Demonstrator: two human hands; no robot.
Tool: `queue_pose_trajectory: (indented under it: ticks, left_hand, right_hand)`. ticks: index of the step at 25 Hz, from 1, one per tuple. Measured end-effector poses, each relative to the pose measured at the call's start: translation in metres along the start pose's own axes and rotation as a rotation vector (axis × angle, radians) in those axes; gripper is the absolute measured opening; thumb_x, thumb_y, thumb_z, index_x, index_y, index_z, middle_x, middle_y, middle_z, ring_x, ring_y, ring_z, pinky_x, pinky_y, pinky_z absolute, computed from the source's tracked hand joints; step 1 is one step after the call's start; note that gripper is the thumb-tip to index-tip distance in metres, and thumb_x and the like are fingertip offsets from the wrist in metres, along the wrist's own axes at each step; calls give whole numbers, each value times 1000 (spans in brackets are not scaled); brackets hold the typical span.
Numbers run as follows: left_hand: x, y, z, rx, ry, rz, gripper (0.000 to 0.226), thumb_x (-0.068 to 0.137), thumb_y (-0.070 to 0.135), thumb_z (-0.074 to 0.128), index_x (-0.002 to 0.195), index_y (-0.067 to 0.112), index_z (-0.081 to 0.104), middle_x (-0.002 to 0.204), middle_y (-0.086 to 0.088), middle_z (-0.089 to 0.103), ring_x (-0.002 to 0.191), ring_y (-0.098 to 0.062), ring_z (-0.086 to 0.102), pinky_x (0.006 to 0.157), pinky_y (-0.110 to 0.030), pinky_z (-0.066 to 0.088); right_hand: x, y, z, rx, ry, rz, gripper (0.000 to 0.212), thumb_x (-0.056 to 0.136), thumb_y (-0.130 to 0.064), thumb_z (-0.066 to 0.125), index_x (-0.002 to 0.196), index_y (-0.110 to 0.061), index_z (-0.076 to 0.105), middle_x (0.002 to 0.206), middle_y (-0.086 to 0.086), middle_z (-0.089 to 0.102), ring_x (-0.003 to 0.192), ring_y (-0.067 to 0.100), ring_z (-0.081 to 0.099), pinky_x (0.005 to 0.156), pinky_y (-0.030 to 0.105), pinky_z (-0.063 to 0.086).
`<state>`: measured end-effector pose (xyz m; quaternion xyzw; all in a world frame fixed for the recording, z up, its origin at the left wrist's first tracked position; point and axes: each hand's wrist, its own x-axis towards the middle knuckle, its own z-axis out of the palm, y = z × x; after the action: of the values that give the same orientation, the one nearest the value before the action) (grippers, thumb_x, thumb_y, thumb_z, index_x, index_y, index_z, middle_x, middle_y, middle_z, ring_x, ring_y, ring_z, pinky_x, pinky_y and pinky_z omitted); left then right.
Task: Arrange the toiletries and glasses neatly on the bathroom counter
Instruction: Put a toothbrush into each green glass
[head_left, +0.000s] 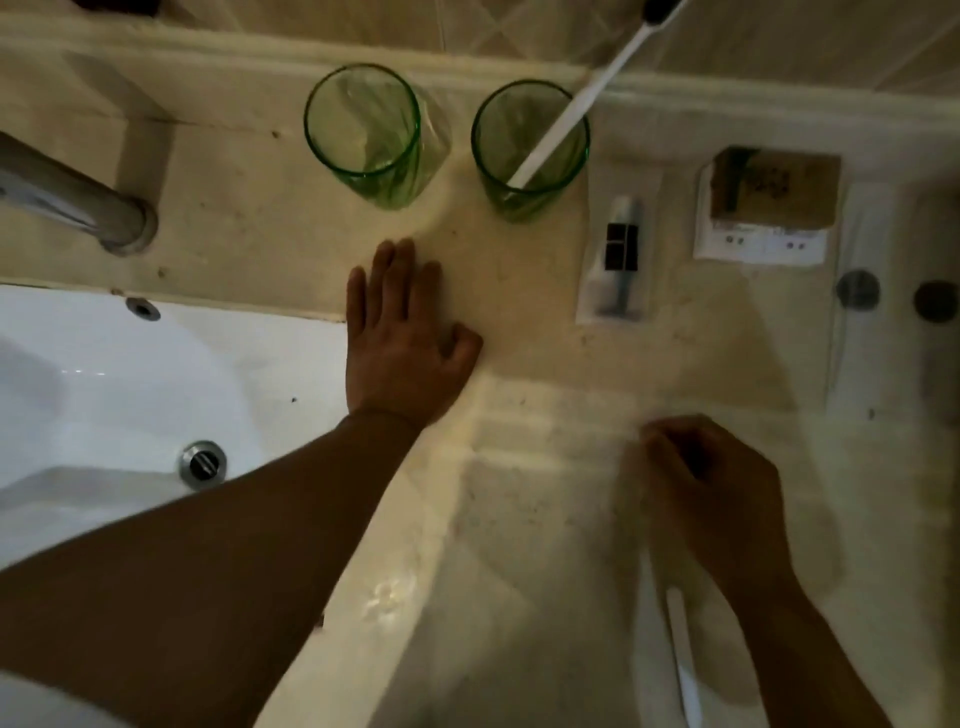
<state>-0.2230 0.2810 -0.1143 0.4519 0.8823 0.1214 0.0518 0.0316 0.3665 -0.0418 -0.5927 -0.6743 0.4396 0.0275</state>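
Left hand (402, 338) lies flat and empty, fingers spread, on the counter (530, 291) beside the sink (130, 374); right hand (711, 493), blurred, is loosely curled, and whether it grips the white toothbrush (680, 665) blurred below it cannot be told. Near the back wall stand two green glasses: the left glass (363, 135) empty, the right glass (530, 150) holding another toothbrush (576, 109) that leans up-right, head cut off. A razor packet (618, 260) lies lengthwise front-to-back; the box (769, 202) print is unreadable.

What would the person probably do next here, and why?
Probably lift the right hand toward the empty green glass. It seems to hold a white toothbrush, blurred; the other glass already holds one, and the left hand rests flat on the counter.
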Motion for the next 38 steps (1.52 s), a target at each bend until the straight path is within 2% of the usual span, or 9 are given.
queue_pose_trajectory:
  ticks: [3,10,13,18,23,28,33,36,38]
  left_hand:
    - [-2,1,-1,2,-13,-2,69,89,47,46,146,8,42,162,-16,28,153,-31,15,124,-51,11]
    - [-1,2,0,6,-1,-7,66,92,44,46,147,9,39,163,-15,25,154,-31,13,124,-51,10]
    - [-2,2,-1,-9,11,-5,65,92,43,49,147,9,39,163,-15,26,153,-31,14,124,-51,11]
    - [0,3,0,0,8,-21,65,90,43,49,145,10,42,163,-14,27,154,-29,14,124,-50,11]
    - [0,0,0,-16,12,-23,66,89,44,48,146,10,42,163,-13,26,154,-28,14,124,-50,10]
    - [1,-1,2,-22,12,-25,67,89,45,47,146,10,41,163,-14,26,154,-28,14,124,-50,11]
    - [0,0,1,-21,-6,-23,71,89,48,47,148,11,38,164,-13,24,154,-28,11,125,-49,9]
    - [0,1,-1,-31,-7,-27,72,88,49,44,149,11,37,164,-13,24,154,-28,11,125,-49,8]
    - [0,2,-3,-31,-18,-32,73,89,50,42,150,11,36,165,-13,22,155,-27,10,125,-48,7]
  right_hand:
    - [-45,29,-14,-67,-76,86,17,89,-29,70,81,-43,65,78,-24,67,77,-17,60,62,6,42]
    - [-109,71,-18,-251,-59,274,27,73,-47,80,80,-45,54,86,-17,60,74,2,58,69,24,43]
    - [-117,85,-9,-373,-102,283,23,75,-44,80,85,-37,61,84,-16,60,71,1,56,67,23,41]
    - [-89,54,1,-183,-27,133,11,84,-26,76,93,-28,73,81,-15,69,72,-3,62,66,16,46]
    - [-20,-21,33,-145,40,-368,16,88,-21,70,104,-20,72,96,-7,67,67,-4,53,68,7,45]
    - [-8,-42,72,-220,-93,-644,18,88,-17,70,105,-14,71,113,3,61,80,9,63,77,23,58]
    - [-28,-15,84,-213,-248,-626,16,89,-19,65,103,-12,70,117,-1,52,87,6,60,83,20,57]
    - [-39,-3,81,-154,-174,-574,10,92,-20,59,99,-16,64,110,-3,52,80,6,60,71,20,56]
    - [-44,0,76,-112,-58,-428,9,92,-28,59,96,-20,60,101,-7,54,73,5,58,61,19,52]
